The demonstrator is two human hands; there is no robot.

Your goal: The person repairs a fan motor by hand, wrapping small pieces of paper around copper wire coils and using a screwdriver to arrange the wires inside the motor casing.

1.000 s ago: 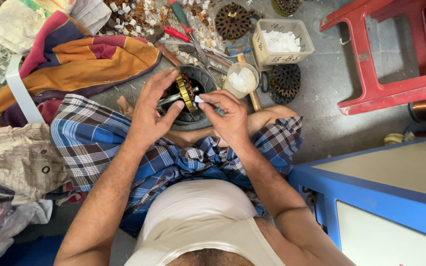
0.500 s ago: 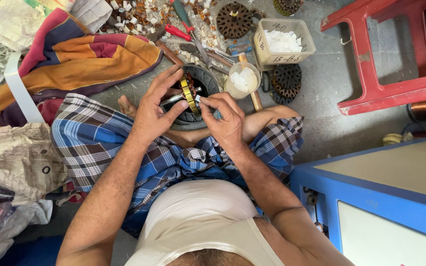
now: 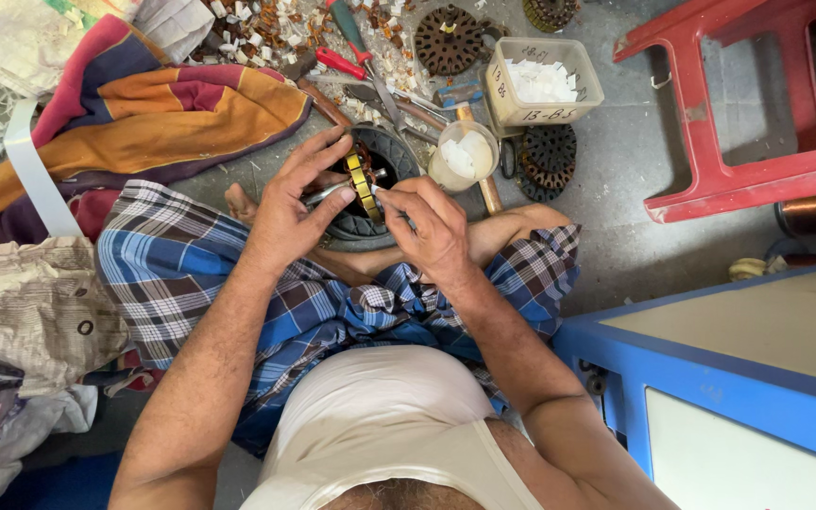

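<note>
I sit cross-legged on the floor in a blue checked cloth. My left hand [image 3: 297, 203] grips a small motor rotor [image 3: 363, 181] with a yellow core and a metal shaft, held over a black rubber ring [image 3: 391, 161]. My right hand [image 3: 427, 227] is pinched at the rotor's right side, its fingertips closed on something small and pale that I cannot make out. Both hands meet just in front of my knees.
A white tub of paper slips [image 3: 542, 83], a round cup with white pieces [image 3: 465, 156], dark stator cores [image 3: 450, 40], red-handled pliers [image 3: 356, 38] and scattered scraps lie ahead. A red plastic stool [image 3: 729, 179] stands right, a blue cabinet [image 3: 710, 378] lower right, folded cloths [image 3: 144, 104] left.
The hands stay together on the rotor with only small finger shifts; the right fingers have pressed closer to the yellow core.
</note>
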